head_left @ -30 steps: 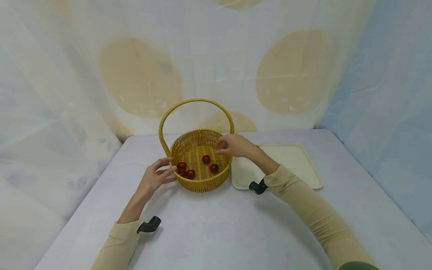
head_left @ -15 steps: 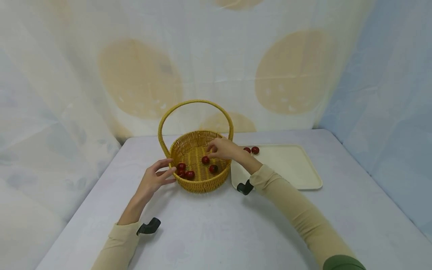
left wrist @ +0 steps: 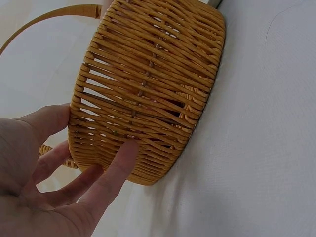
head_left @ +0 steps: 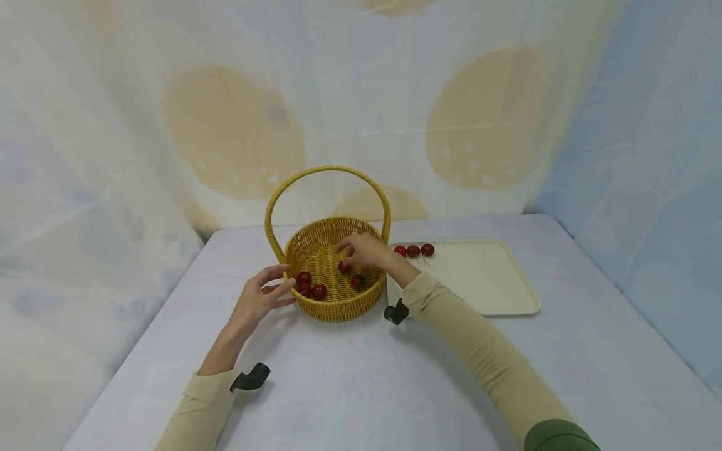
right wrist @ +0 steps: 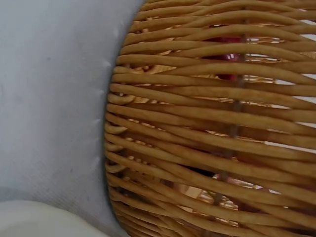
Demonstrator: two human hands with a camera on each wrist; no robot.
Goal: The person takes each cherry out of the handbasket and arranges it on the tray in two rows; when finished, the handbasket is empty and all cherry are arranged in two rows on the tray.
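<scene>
My left hand (head_left: pixel 262 294) rests its fingers against the left side of a yellow-brown wicker basket (head_left: pixel 338 309) with a tall hoop handle. Close up in the left wrist view, fingertips (left wrist: pixel 129 150) touch the woven wall and rim. Over the inside of the basket, my right hand (head_left: pixel 369 250) reaches down, thumb and fingers at a dark red cherry (head_left: pixel 343 267), which they partly cover. Nearby lies a cherry with a dark green patch (head_left: pixel 358 281). Several more cherries (head_left: pixel 318 292) cluster at the basket's left. The right wrist view shows mainly weave (right wrist: pixel 197 108), hiding my right hand's grasp.
A cream rectangular tray (head_left: pixel 485 282) stands right of the basket, with three red cherries (head_left: pixel 413 251) at its back left, thin stems showing. The pale cloth-covered table (head_left: pixel 338 388) ends at patterned curtains (head_left: pixel 361 113) behind and at both sides.
My right hand has moved left and down from the basket's right rim to the cherry near the middle. The tray's cherries have come into sight. My left hand and the basket stay put.
</scene>
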